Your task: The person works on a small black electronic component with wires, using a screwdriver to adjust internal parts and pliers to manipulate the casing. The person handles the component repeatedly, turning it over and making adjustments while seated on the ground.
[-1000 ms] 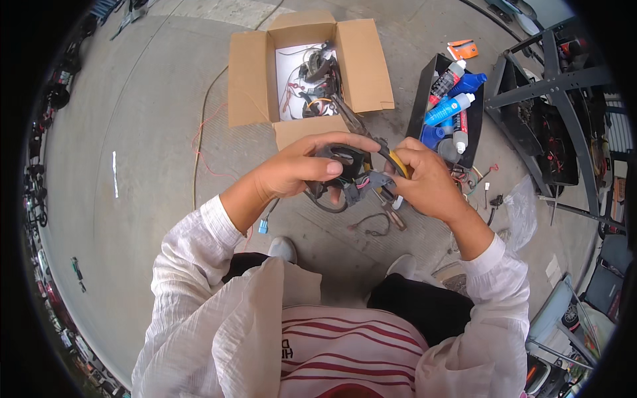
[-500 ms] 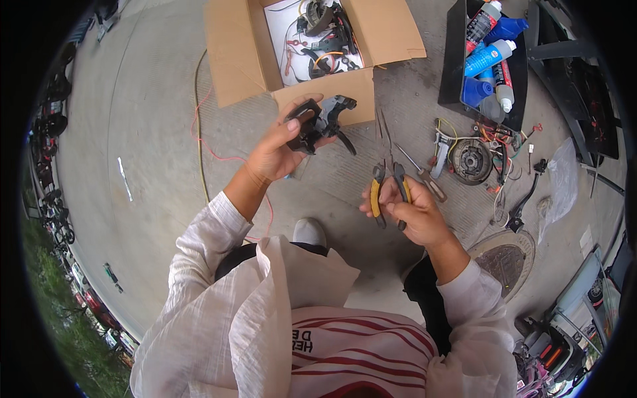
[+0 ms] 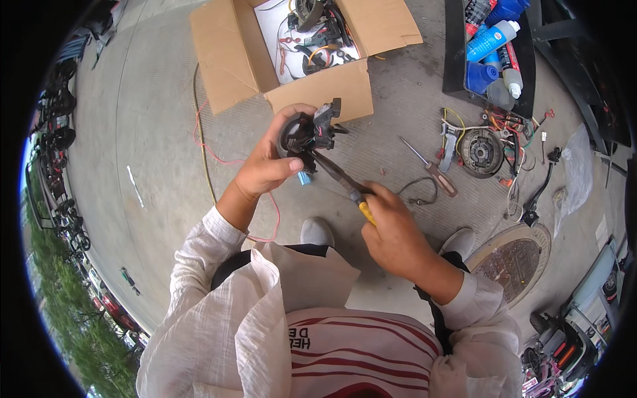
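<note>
My left hand (image 3: 264,164) is wrapped round a black plastic part (image 3: 324,127) with a rounded housing and a jutting bracket, held up near the box. Closed round the yellow grip of long-nose pliers (image 3: 342,176), my right hand (image 3: 397,232) points their jaws up and left. The jaw tips reach the lower side of the black part; whether they grip something there is hidden. Below the part, a small bit of blue (image 3: 304,178) shows beside my left thumb.
An open cardboard box (image 3: 229,60) of mixed parts stands ahead. To the right lie a screwdriver (image 3: 439,180), a round brake-like hub (image 3: 481,152) with wires, a black lever (image 3: 541,189) and clear plastic (image 3: 576,176). A black bin (image 3: 454,83) holds bottles. A pink cord (image 3: 275,215) crosses the floor.
My right hand has moved up and left, closing the spread pliers' handles and bringing the jaws to the black part. My left hand has turned the part.
</note>
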The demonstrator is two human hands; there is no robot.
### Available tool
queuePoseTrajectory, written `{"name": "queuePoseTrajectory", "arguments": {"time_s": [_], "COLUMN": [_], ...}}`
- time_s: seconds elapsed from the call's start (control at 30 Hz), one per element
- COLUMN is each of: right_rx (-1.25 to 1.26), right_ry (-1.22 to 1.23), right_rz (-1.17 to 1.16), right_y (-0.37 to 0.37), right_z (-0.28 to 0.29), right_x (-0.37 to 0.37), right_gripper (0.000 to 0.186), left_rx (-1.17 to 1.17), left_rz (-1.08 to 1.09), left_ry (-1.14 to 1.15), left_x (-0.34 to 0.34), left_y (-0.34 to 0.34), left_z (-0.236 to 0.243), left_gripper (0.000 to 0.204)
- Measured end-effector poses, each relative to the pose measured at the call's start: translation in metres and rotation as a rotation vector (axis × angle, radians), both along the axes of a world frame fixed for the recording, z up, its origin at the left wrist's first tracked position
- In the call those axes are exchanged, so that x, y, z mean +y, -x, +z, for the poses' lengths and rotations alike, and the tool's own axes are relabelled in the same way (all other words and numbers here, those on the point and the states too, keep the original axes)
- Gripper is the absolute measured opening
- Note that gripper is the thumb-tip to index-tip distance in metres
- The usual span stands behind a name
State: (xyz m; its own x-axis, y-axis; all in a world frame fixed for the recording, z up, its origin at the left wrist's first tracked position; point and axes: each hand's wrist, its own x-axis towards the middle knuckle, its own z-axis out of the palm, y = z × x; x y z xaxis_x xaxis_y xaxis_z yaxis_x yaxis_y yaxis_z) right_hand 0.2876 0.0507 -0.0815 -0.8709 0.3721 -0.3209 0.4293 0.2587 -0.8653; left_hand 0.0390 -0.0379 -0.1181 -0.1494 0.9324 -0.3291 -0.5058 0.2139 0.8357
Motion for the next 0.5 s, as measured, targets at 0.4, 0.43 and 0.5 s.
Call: {"name": "queuePoseTrajectory", "arguments": {"time_s": [0.4,0.43,0.5], "right_rx": [0.174,0.18,0.181], "right_ry": [0.012,-0.044,-0.168], "right_rz": [-0.034,-0.035,-0.041], "right_y": [0.011,0.013,0.016], "right_z": [-0.001,-0.002,-0.004], "right_x": [-0.006,-0.008,-0.012], "right_gripper": [0.03,0.029,0.025], "left_rx": [0.057,0.046,0.008], "left_rz": [-0.006,-0.006,-0.003], "left_ry": [-0.027,-0.024,-0.026], "left_x": [-0.003,-0.003,-0.004], "left_y": [-0.004,-0.004,-0.005], "left_z": [0.012,0.012,0.012], "left_gripper": [0.086,0.087,0.088]}}
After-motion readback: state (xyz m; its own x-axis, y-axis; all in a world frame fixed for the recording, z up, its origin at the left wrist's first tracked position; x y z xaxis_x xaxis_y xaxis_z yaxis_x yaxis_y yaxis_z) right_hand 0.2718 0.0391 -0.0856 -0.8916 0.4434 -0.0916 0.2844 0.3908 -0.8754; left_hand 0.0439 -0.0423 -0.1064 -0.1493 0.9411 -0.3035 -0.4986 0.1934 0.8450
